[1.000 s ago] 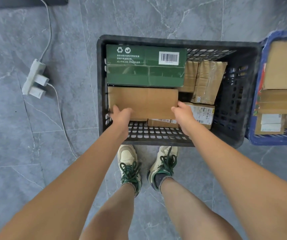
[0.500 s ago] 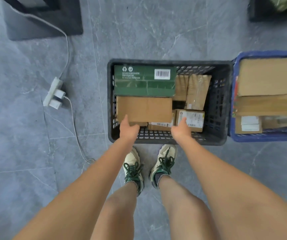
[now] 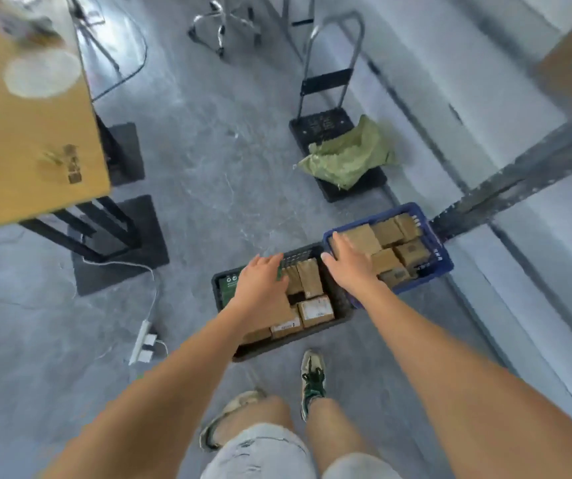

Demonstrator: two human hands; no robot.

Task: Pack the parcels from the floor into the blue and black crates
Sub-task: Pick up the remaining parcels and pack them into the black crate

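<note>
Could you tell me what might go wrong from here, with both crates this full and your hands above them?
The black crate looks full; its brown parcels reach the rim, so lifting or adding more could tip one out. The white power strip and its cable lie on the floor beside the crate, a likely trip hazard. The left hand and right hand are open above the crates, gripping nothing.

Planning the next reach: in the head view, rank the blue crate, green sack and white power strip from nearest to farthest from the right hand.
From the right hand:
1. Blue crate, directly under and beside it, to the right.
2. Green sack, farther ahead on the black cart.
3. White power strip, on the floor far left, past the black crate.
</note>
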